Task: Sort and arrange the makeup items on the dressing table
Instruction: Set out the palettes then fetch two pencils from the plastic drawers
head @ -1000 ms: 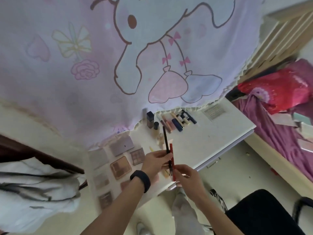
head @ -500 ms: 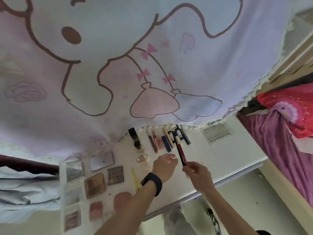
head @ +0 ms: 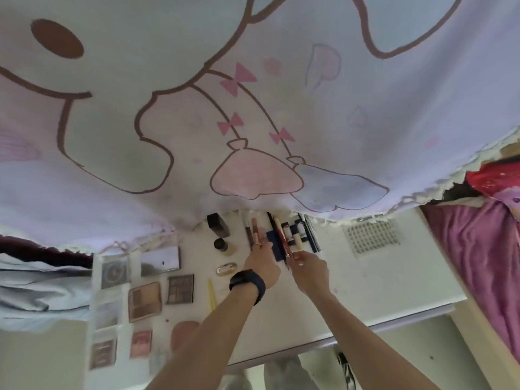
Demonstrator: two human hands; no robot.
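Dressing table [head: 380, 291], tubes [head: 297, 240] along its back edge.
Right hand [head: 311, 273] pinches slim red pencil [head: 286, 250]; left hand [head: 261, 266] grip unclear.

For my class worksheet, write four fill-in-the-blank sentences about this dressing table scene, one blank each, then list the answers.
1. The dark wristband sits on the person's ___ wrist.
2. The right hand pinches a slim ___ pencil.
3. The bows printed on the hanging cloth are ___.
4. The yellow stick lies on the ___ table.
Answers: left; red; pink; white.
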